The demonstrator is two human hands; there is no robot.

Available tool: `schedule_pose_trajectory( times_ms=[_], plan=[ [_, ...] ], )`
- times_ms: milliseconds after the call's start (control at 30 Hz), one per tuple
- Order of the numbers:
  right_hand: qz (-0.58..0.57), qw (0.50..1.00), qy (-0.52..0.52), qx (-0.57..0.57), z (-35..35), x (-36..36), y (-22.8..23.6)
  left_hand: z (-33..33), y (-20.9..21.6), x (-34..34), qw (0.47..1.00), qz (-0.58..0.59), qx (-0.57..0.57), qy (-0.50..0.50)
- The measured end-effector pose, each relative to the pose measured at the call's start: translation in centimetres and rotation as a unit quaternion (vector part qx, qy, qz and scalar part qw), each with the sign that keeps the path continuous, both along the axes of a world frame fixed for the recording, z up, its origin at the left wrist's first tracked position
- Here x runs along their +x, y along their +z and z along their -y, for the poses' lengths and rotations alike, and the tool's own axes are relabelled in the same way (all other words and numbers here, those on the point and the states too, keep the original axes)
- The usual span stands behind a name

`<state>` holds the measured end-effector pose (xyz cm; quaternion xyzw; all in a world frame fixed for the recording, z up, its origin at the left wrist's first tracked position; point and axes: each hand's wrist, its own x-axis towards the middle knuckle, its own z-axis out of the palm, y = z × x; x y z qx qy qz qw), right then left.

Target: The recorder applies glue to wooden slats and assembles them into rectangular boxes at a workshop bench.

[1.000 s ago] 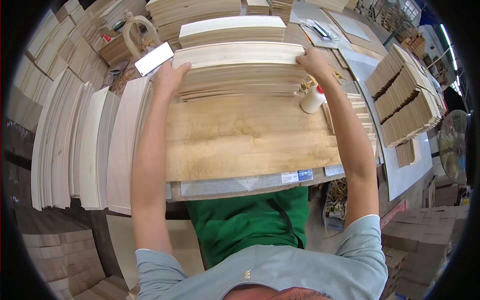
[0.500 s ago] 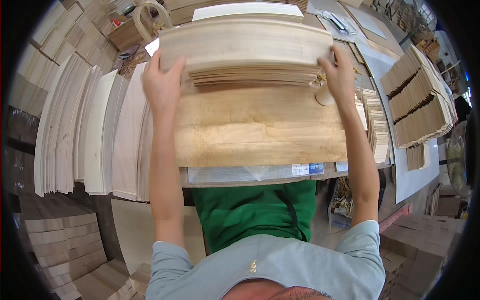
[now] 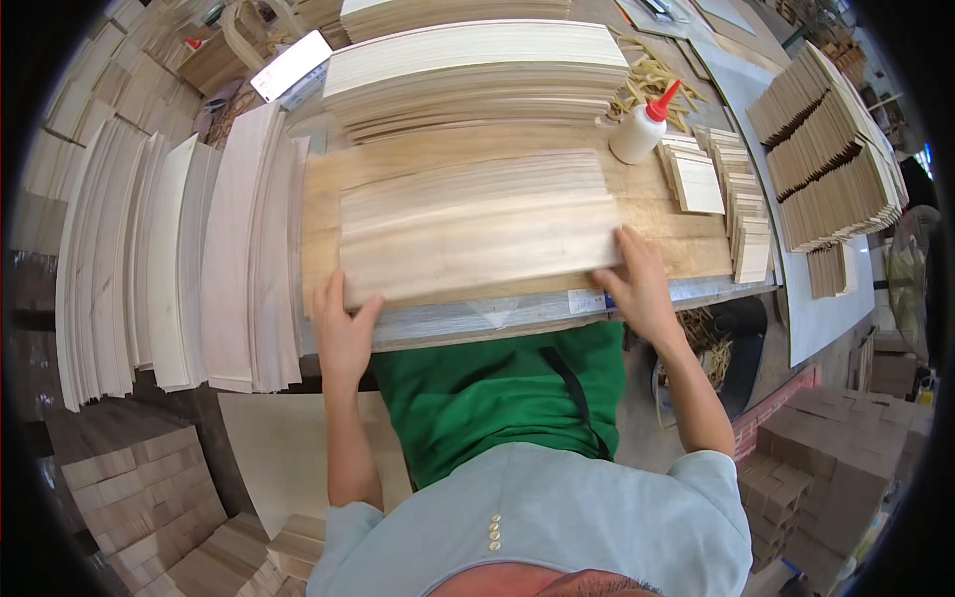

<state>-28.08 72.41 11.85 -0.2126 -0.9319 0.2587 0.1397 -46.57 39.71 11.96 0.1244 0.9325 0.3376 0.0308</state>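
Left hand: the left hand (image 3: 343, 333) clasps the near left corner of the veneer stack (image 3: 477, 229).
Right hand: the right hand (image 3: 637, 284) presses its fingers on the stack's near right corner.
Stack: flat on the wooden board (image 3: 686, 249), at its middle.
Beyond stack: taller veneer pile (image 3: 477, 65).
Right of pile: glue bottle (image 3: 640, 129), upright.

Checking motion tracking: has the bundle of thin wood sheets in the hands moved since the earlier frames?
Yes. The bundle of thin wood sheets came toward the person, off the far stack onto the workboard, now well short of the glue bottle.
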Motion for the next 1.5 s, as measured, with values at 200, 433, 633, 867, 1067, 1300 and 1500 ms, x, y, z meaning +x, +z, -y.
schedule_pose_trajectory(
  times_ms=[200,433,633,867,1067,1300,1500],
  plan=[
    [0.013,0.995,0.052,0.086,-0.4,1.6,-0.6,0.9,1.2,0.6,0.994,0.003,-0.073,-0.082],
    [-0.035,0.996,0.062,0.054,-2.3,-0.4,-0.8,1.5,0.9,-2.9,0.986,-0.032,-0.033,-0.161],
    [-0.018,0.999,0.043,0.009,-3.2,0.3,-1.4,1.7,-1.5,-4.8,0.975,-0.060,-0.047,-0.209],
    [0.010,0.992,0.038,0.118,-3.3,-3.3,-3.7,0.0,-0.9,-5.4,0.963,-0.046,-0.106,-0.244],
    [-0.034,0.991,0.025,0.126,-3.1,-2.9,-4.6,-1.0,-1.3,-6.1,0.961,-0.030,-0.086,-0.262],
    [-0.266,0.952,-0.131,-0.072,-7.4,-8.1,-0.4,0.0,-0.8,-6.0,0.971,-0.030,-0.050,-0.232],
    [-0.267,0.933,-0.216,-0.107,-11.5,-12.0,-2.1,-1.0,0.0,-4.1,0.976,-0.044,0.000,-0.215]
  ],
)
